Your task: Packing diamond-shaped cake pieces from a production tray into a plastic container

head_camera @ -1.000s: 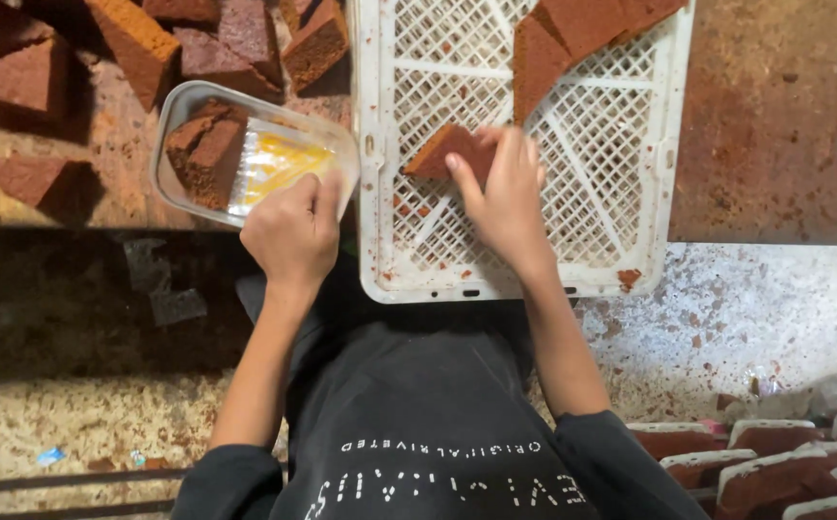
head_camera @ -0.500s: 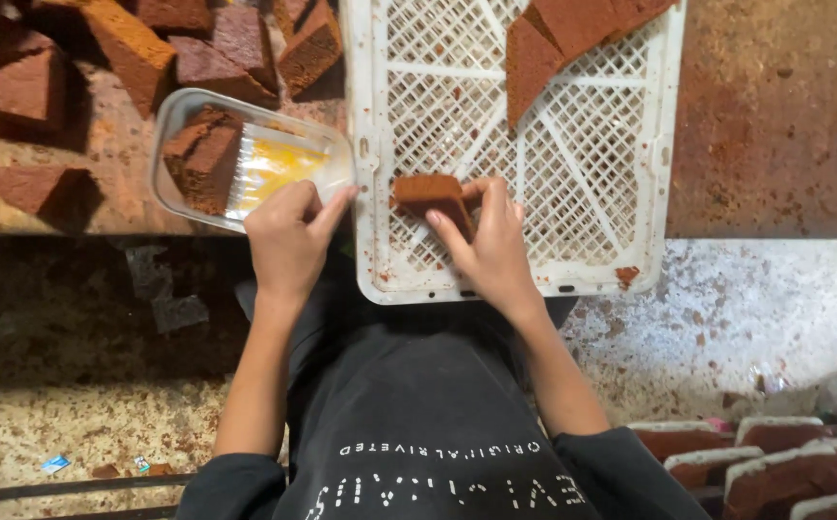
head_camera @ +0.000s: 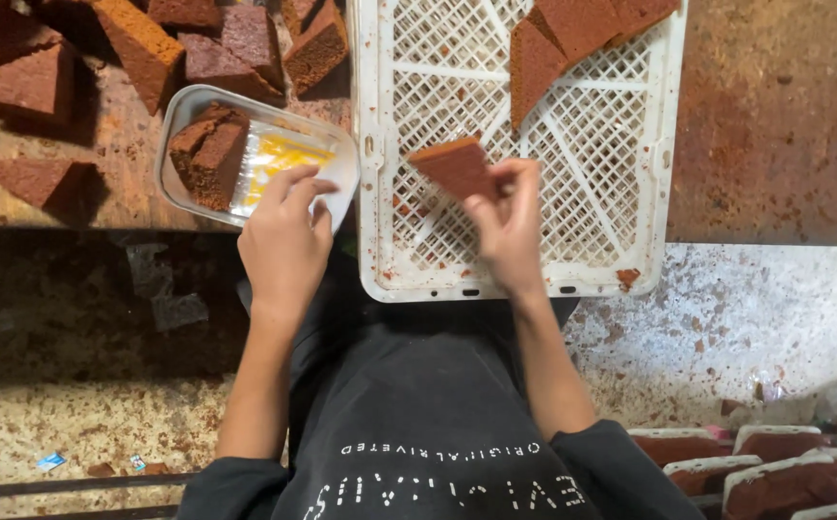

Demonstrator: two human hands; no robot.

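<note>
Over the white lattice crate, the right hand pinches a brown cake slice aloft. The left hand, fingers loosely curled, steadies a clear tray holding two slices; packing appears partly done, loose slices remaining.

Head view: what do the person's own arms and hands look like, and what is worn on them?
Both hands, left hand and right hand, are bare: no gloves, rings or watch visible. Forearms are bare too; dark sleeves sit pushed up near the elbows.

Tray lies left of crate; cake slice held above crate.
</note>
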